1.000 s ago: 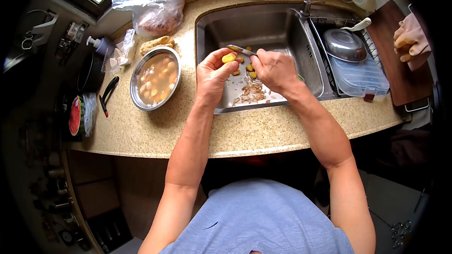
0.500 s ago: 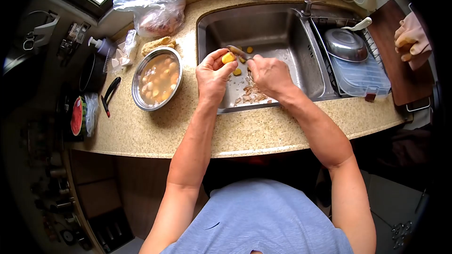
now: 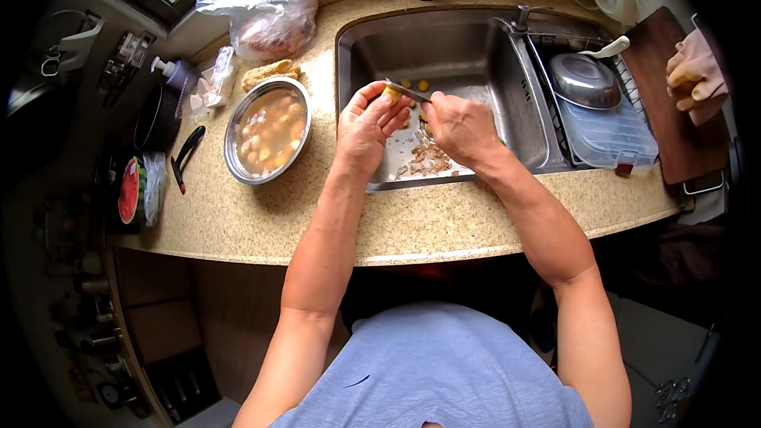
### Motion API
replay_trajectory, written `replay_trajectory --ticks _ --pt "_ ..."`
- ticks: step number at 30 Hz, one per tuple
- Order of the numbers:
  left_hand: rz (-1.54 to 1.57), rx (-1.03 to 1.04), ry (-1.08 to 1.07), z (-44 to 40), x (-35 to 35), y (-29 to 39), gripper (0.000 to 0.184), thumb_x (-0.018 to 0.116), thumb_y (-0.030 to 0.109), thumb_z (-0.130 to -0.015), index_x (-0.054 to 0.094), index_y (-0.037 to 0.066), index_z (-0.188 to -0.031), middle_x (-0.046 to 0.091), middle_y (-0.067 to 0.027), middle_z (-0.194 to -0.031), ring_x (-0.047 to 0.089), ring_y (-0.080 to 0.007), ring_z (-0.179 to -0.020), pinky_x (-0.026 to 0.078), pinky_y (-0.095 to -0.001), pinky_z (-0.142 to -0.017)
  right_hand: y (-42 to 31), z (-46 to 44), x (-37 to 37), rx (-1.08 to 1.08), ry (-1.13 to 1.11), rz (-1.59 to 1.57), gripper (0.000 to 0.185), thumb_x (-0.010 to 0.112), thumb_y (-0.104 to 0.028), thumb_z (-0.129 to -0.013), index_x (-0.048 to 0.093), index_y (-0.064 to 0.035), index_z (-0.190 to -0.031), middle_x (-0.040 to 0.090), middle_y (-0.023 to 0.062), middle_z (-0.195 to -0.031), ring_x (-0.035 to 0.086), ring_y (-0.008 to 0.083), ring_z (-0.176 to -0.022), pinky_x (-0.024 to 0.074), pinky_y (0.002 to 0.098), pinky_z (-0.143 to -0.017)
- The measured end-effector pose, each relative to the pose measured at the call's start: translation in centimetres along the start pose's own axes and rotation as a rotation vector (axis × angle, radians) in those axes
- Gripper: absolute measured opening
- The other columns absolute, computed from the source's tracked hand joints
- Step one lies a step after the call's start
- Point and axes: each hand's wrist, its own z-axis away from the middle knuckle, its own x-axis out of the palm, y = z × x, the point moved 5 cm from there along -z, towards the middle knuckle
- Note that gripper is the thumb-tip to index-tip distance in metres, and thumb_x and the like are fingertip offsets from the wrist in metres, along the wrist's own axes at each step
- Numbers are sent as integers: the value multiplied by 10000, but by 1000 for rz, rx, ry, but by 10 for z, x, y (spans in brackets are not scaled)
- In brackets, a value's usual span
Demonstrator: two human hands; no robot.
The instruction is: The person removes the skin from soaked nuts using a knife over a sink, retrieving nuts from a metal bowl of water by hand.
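Observation:
Over the sink (image 3: 372, 40), my left hand (image 3: 363, 131) pinches a small yellow piece of root (image 3: 391, 95) that looks like ginger between thumb and fingers. My right hand (image 3: 462, 128) is wrapped around a knife (image 3: 411, 91); most of the handle is hidden in the fist. Its blade points left and lies against the top of the yellow piece. Several yellow slices (image 3: 423, 85) rest on the sink floor beyond the hands. Brown peelings (image 3: 428, 160) lie in a heap on the near side of the sink.
Left of the sink stands a metal bowl (image 3: 233, 160) of cloudy water with pale pieces. Behind it are a knobbly root (image 3: 269, 73) and a plastic bag (image 3: 273, 20). A black-handled peeler (image 3: 187, 152) lies farther left. A dish rack (image 3: 547, 51) with a metal lid (image 3: 585, 79) stands right.
The knife blade has come up from below onto the yellow piece. My left hand has turned the piece slightly, and its fingers now cover more of it.

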Motion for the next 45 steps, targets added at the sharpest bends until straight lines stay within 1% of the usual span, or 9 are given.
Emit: replay_trajectory --ticks 5,19,22,24,29,31,35,40,45 --pt "-11 -13 -13 0 3 -1 285 657 69 -954 610 -7 -1225 692 -140 -1137 686 -227 -1072 600 -312 -900 -1 -2 -11 26 125 -90 259 587 -239 -965 565 -57 -782 659 146 -674 665 354 -601 531 455 -540" --pt "-40 -37 -108 3 6 -4 325 695 -3 -906 612 -5 -1220 680 -142 -1157 679 -204 -1084 586 -272 -912 2 -2 -1 68 0 -150 297 546 -280 -989 586 -60 -794 667 169 -701 669 383 -664 527 496 -594" --pt "-54 -29 -85 5 8 -3 355 704 -25 -889 604 -1 -1228 683 -135 -1155 678 -205 -1088 580 -283 -916 10 -1 -2 224 -72 -48 299 550 -291 -984 588 -63 -794 661 168 -698 667 380 -668 524 491 -594" --pt "-73 -15 -76 1 6 -2 369 710 -35 -880 602 1 -1230 684 -132 -1156 678 -206 -1090 575 -293 -924 1 -4 -12 93 62 -217 314 546 -312 -982 596 -63 -798 662 168 -694 667 381 -662 524 490 -593" --pt "-58 13 -84 4 9 -2 373 739 -59 -842 616 3 -1188 707 -112 -1106 686 -192 -1061 566 -288 -876 5 -3 -5 78 -6 -154 334 537 -324 -984 611 -62 -792 669 174 -701 667 382 -654 524 490 -593" --pt "-70 11 -71 7 10 -1 370 739 -59 -841 617 3 -1185 707 -113 -1101 687 -190 -1054 564 -283 -870 15 -3 -3 240 -103 -66 321 543 -311 -975 609 -64 -781 667 172 -696 666 381 -655 523 483 -588" --pt "-92 15 -106 2 4 -2 376 744 -54 -840 616 4 -1188 707 -116 -1101 691 -191 -1041 562 -279 -853 3 -4 -5 36 -34 -205 315 539 -306 -977 616 -63 -791 682 169 -723 679 379 -678 533 476 -603" --pt "-118 -11 -79 4 5 -2 386 736 -49 -849 608 13 -1208 701 -107 -1119 681 -182 -1047 560 -290 -890 14 -6 -12 194 -75 -36 331 525 -318 -976 619 -74 -773 684 166 -719 684 367 -670 541 478 -604" --pt "-112 26 -98 4 10 0 448 762 -58 -817 591 4 -1225 697 -102 -1100 678 -161 -981 568 -288 -850 5 -7 -12 61 -38 -148 346 512 -328 -977 628 -73 -773 680 171 -695 678 378 -642 542 487 -596"
